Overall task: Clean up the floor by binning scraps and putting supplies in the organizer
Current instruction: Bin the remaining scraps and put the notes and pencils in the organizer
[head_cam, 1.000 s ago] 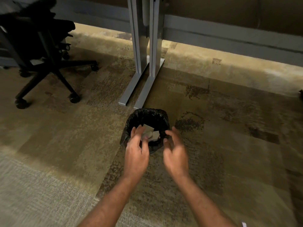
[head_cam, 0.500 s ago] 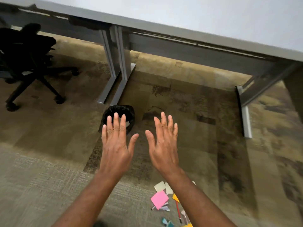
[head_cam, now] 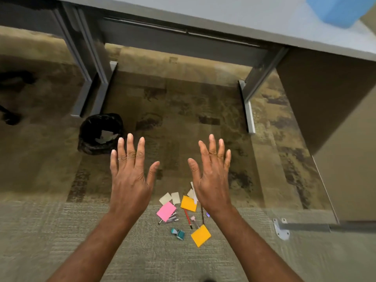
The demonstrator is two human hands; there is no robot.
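- Low in the middle of the frame, on the carpet floor (head_cam: 50, 231), lies the clutter: a pink note (head_cam: 166, 211), two orange notes (head_cam: 200, 235), beige scraps (head_cam: 169, 198), a red pencil (head_cam: 188, 218), a few small pens (head_cam: 171, 219) and a teal clip-like piece (head_cam: 179, 233), all close together
- The left hand (head_cam: 130, 180) and right hand (head_cam: 211, 180) hover above it, palms down, fingers spread, holding nothing; the right hand hides part of the heap
- The papers look light and limp, lying flat on the pile; a pinch at a lifted corner should work best, and they may flutter when carried
- The pencil and pens look stiff, thin and liable to roll; a mid-shaft pinch suits them
- The black-lined bin (head_cam: 87, 145), left of centre, already holds pale scraps
- A blue box (head_cam: 341, 9) on the tabletop (head_cam: 223, 15), upper right, may be the organizer; that cannot be told
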